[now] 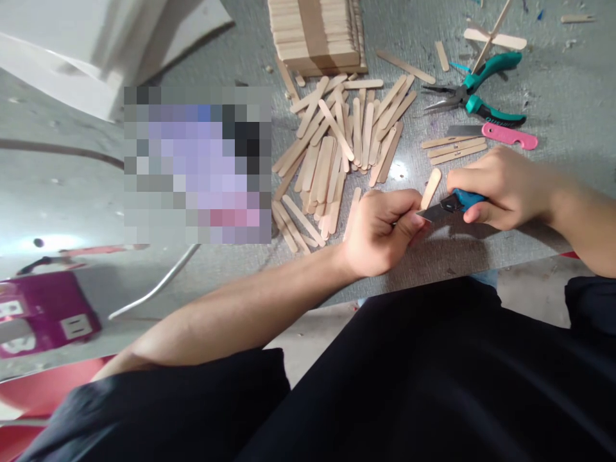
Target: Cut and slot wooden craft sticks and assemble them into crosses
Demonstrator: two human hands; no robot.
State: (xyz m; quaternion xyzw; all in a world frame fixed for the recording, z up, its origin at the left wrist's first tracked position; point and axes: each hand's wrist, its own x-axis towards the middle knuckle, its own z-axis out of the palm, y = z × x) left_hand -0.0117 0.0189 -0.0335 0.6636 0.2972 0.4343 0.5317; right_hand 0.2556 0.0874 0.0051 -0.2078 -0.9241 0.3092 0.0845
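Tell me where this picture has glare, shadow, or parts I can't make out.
In the head view, glare whitens the table beside the loose sticks and at the far left edge; in the head view, shadow darkens the tabletop below the right hand; in the head view, a pixelated block hides whatever lies left of the sticks.

Only text I can pick out: caps along the lower grip (500, 119) of the teal-and-black, long-nosed metal pliers (462, 96) on the grey, streaky surface (255, 45). Starts approx. "OUSH"; last few chars. too small & blurry for me, so can't give the full brand w/ certainty.
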